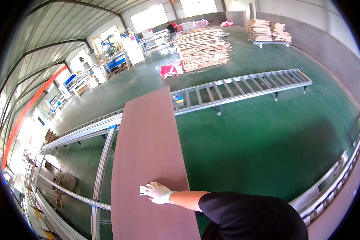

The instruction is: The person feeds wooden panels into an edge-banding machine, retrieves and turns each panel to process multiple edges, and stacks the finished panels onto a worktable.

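Observation:
My right hand (pixel 159 193), in a white glove, reaches in from the lower right over a long reddish-brown wood-grain panel (pixel 146 140). Its fingers are drawn together at the edge of a small white label (pixel 142 191) with dark print, against the panel's face. Whether the label is stuck down or loose I cannot tell. The panel stretches away from me and its far end lies across a roller conveyor (pixel 244 87). My left hand is out of view.
Metal rails (pixel 102 172) run along the panel's left side. A blue and yellow object (pixel 179 99) sits by the panel's far right edge. Stacked boards (pixel 202 48) stand beyond the conveyor, near red-and-white wrapping (pixel 172 70). Another person (pixel 171 28) is far back.

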{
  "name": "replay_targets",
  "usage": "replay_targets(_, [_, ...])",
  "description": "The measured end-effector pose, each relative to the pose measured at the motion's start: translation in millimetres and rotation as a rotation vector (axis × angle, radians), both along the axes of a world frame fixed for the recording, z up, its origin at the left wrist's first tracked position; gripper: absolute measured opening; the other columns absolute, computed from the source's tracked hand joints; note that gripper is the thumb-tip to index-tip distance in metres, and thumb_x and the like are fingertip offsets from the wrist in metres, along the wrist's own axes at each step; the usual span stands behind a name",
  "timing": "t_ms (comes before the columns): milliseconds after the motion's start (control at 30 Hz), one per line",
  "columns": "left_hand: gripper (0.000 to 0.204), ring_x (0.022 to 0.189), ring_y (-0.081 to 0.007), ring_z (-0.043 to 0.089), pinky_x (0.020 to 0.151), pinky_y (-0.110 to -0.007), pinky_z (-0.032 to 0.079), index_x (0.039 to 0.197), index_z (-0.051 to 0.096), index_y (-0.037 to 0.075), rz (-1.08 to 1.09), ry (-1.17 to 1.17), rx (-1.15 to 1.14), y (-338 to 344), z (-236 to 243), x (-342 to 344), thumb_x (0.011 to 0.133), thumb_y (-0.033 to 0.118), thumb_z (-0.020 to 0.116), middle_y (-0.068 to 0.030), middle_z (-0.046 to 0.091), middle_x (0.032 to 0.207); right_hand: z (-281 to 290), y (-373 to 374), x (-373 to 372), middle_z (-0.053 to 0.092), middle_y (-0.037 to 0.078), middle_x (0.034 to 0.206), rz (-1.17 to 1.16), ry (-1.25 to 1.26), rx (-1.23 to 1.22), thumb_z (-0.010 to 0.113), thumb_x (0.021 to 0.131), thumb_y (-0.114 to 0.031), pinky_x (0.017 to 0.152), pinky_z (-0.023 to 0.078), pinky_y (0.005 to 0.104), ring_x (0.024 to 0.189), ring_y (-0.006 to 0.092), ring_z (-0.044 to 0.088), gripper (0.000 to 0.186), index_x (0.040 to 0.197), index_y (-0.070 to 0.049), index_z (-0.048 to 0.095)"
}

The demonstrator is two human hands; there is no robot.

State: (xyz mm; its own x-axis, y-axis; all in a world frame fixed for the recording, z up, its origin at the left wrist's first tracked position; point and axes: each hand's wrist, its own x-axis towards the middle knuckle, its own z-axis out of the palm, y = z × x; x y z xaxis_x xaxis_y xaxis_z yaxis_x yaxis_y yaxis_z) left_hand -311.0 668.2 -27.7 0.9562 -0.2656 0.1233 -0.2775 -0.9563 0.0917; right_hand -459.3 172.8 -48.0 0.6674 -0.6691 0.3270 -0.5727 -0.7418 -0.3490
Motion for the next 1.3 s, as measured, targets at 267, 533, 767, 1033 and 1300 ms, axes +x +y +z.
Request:
replay_targets(267, [0.071, 0.14, -0.0394, 0.034, 0.113, -0.052, 0.028, 0.148, 0.037, 0.003, -0.05, 0.011, 0.02, -7.5, -0.5, 13.5, 0.099, 0.054, 0.037, -0.0199, 0.034, 0.154, -14.9, -4.9, 0.8, 0.057, 0.013, 0.121, -0.057, -0.001, -0.082, 0.059, 0.089, -0.026, 0.104, 0.04, 0.0436, 0.118, 0.0292, 0.051, 0.036, 0.116, -0.002, 0.059])
replay_targets(533, [0.071, 0.14, -0.0392, 0.034, 0.113, -0.052, 0.028, 0.148, 0.037, 0.003, -0.05, 0.021, 0.032, 7.8, -3.4, 14.4, 0.099, 0.054, 0.038, -0.0202, 0.034, 0.154, -9.2, 5.8, -1.7, 0.056, 0.014, 0.125, -0.058, 0.042, 0.008, 0.057, 0.09, -0.025, 0.106, 0.038, 0.0444, 0.121, 0.0309, 0.05, 0.037, 0.118, -0.002, 0.058])
replay_targets(767, [0.071, 0.14, -0.0391, 0.033, 0.113, -0.052, 0.028, 0.147, 0.037, 0.002, 0.078, 0.029, 0.035, 85.8, -16.5, 18.3, 0.099, 0.054, 0.039, -0.0205, 0.034, 0.154, 12.3, 72.3, -14.6, 0.058, 0.016, 0.124, 0.259, -0.035, -0.001, 0.065, 0.084, -0.024, 0.104, 0.04, 0.045, 0.119, 0.033, 0.052, 0.032, 0.107, -0.002, 0.063])
replay_targets(1033, [0.071, 0.14, -0.0379, 0.033, 0.114, -0.048, 0.028, 0.147, 0.037, 0.001, 0.439, 0.144, 0.031, 293.7, -35.8, -44.4, 0.098, 0.051, 0.043, -0.0234, 0.031, 0.154, -51.4, 183.0, -160.5, 0.065, 0.011, 0.087, 0.082, -0.593, 0.327, 0.061, 0.08, 0.006, 0.083, 0.056, 0.0379, 0.079, 0.0255, 0.065, 0.029, 0.107, -0.003, 0.066])
replay_targets(1300, [0.052, 0.12, -0.0418, 0.053, 0.103, -0.052, 0.038, 0.127, 0.054, -0.002, 0.448, -0.238, -0.271, 341.4, 3.2, -7.2, 0.094, 0.038, 0.055, -0.0253, 0.057, 0.129, -25.5, 225.9, -148.6, 0.054, 0.009, 0.139, -0.544, -1.119, 1.791, 0.046, 0.097, -0.054, 0.107, 0.039, 0.0421, 0.122, 0.0252, 0.052, 0.059, 0.134, -0.009, 0.052])
